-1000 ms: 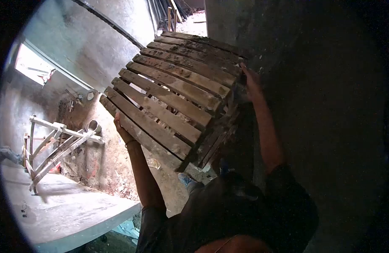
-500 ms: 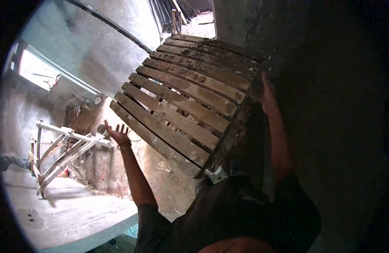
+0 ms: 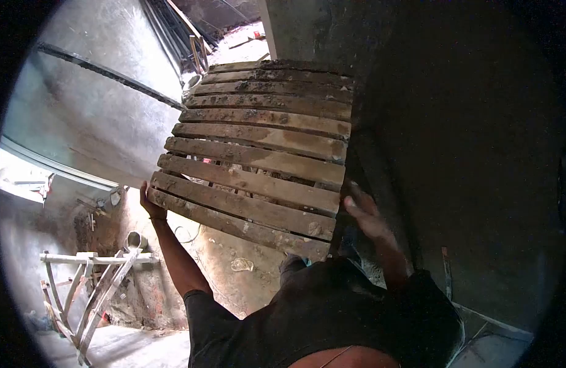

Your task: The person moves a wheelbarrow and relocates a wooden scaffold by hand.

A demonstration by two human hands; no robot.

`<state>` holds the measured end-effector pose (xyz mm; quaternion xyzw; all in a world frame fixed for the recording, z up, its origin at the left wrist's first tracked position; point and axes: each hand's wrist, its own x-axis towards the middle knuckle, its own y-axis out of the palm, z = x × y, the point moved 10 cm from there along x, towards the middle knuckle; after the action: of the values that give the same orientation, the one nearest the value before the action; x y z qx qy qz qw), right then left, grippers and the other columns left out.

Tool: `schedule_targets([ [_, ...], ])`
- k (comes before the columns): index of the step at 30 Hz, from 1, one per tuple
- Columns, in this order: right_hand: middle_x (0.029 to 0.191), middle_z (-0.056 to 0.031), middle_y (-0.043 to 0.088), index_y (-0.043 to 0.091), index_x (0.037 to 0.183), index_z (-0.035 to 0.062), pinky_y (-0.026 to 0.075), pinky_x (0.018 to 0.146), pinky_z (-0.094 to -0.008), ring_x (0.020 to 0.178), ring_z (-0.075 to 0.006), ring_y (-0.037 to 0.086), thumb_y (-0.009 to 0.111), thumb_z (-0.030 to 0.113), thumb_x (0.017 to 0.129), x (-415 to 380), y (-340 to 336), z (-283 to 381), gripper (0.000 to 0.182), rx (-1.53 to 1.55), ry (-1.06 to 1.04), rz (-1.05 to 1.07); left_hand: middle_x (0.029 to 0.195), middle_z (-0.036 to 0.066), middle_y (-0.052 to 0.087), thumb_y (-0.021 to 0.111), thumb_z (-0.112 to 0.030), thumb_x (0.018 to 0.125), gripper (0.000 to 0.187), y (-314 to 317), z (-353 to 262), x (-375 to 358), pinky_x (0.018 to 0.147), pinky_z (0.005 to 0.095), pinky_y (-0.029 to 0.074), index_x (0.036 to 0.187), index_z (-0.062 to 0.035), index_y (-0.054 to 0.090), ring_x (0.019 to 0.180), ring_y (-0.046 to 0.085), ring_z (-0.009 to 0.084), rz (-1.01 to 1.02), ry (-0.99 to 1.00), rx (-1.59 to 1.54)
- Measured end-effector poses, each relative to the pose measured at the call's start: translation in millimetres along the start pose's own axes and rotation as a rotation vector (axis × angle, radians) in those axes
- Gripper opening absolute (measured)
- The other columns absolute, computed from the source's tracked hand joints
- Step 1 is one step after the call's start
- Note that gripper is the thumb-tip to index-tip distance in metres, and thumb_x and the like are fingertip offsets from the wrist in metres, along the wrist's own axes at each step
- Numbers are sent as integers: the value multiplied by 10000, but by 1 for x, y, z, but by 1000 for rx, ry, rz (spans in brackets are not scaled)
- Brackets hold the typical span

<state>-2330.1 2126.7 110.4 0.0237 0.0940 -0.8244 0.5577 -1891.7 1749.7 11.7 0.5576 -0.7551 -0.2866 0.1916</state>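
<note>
A dirt-caked wooden pallet [image 3: 252, 153] with several slats fills the middle of the view, tilted in front of my body. My left hand [image 3: 152, 201] is closed around its near left edge, fingers pointing up along the ends of the slats. Beside the near right edge is my right hand [image 3: 367, 216], smeared by motion. Its fingers are partly in shadow, so whether it grips the pallet cannot be made out. Clumps of dried mud cling to the far slats.
A rough wooden trestle [image 3: 92, 264] stands to the left, with a round container [image 3: 134, 240] by its top bar. Dark pipes [image 3: 163, 37] lean near the bright doorway at the back. A dark wall [image 3: 467, 153] rises close on my right.
My left hand, spread and apart from the pallet before, has taken hold of its left edge. My right hand has slid down the right side. The pallet has turned in view, its slats now more level.
</note>
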Motion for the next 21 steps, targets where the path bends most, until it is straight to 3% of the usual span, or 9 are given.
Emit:
schedule_targets([
  [3, 1227, -158, 510, 444, 1275, -47, 323, 1015, -359, 1192, -226, 425, 595, 349, 868, 9, 16, 4, 587, 119, 24, 30, 1215, 149, 546, 440, -417, 872, 538, -42, -5, 5, 953, 408, 419, 1209, -6, 517, 1130, 520, 280, -164, 106, 207],
  [5, 1215, -162, 518, 444, 1272, -46, 325, 1014, -360, 1185, -235, 436, 646, 342, 829, 3, 5, 8, 623, 159, 78, -12, 1195, 139, 560, 449, -422, 856, 545, -24, 1, -5, 951, 422, 418, 1199, -5, 527, 1105, 533, 287, -109, 19, 152],
  [7, 1144, -163, 573, 485, 1195, -29, 433, 928, -357, 1087, -228, 536, 721, 344, 782, 10, -1, 10, 605, 130, 87, 59, 1175, 140, 570, 466, -397, 844, 508, 6, -4, -24, 948, 428, 422, 1173, -18, 544, 1088, 541, 288, -188, 41, 127],
  [11, 1084, -156, 602, 524, 1136, -29, 454, 900, -353, 1024, -233, 569, 741, 353, 752, 4, -20, -54, 583, -145, 172, 144, 1167, 150, 575, 492, -390, 815, 523, -22, -4, -59, 918, 431, 446, 1176, -16, 550, 1069, 552, 290, -222, 112, 232],
  [13, 1062, -133, 610, 538, 1099, -21, 475, 861, -346, 948, -222, 598, 769, 357, 715, -41, -39, -63, 587, -17, -126, 7, 1144, 142, 588, 498, -396, 807, 522, -7, 5, -107, 886, 423, 466, 1165, -21, 557, 1032, 571, 288, -169, 41, 173],
  [16, 1075, -178, 591, 452, 1250, -31, 454, 893, -365, 989, -261, 584, 765, 302, 704, -42, -61, -76, 712, 163, 207, 142, 1200, 149, 539, 474, -446, 804, 594, 8, 11, -134, 913, 439, 442, 1226, -29, 500, 1076, 529, 300, -298, 72, 271],
  [18, 1064, -172, 590, 437, 1251, -35, 458, 888, -356, 983, -252, 585, 758, 285, 721, -45, -71, -61, 697, 349, 168, 141, 1255, 158, 492, 464, -479, 809, 640, -4, 29, -145, 946, 442, 414, 1268, -33, 456, 1125, 480, 306, -301, -38, 165],
  [19, 1053, -166, 589, 422, 1253, -38, 463, 883, -346, 977, -242, 586, 750, 268, 739, -37, -77, -50, 682, 515, 96, 139, 1254, 157, 493, 486, -465, 803, 617, 0, 35, -156, 940, 431, 413, 1244, -33, 471, 1123, 484, 300, -200, 38, 159],
  [21, 1050, -159, 584, 405, 1259, -39, 468, 877, -337, 981, -231, 582, 746, 251, 752, -23, -80, -53, 677, 512, 80, 204, 1242, 157, 503, 493, -457, 799, 608, 1, 31, -171, 942, 435, 413, 1232, -31, 482, 1118, 493, 301, -296, 59, 175],
])
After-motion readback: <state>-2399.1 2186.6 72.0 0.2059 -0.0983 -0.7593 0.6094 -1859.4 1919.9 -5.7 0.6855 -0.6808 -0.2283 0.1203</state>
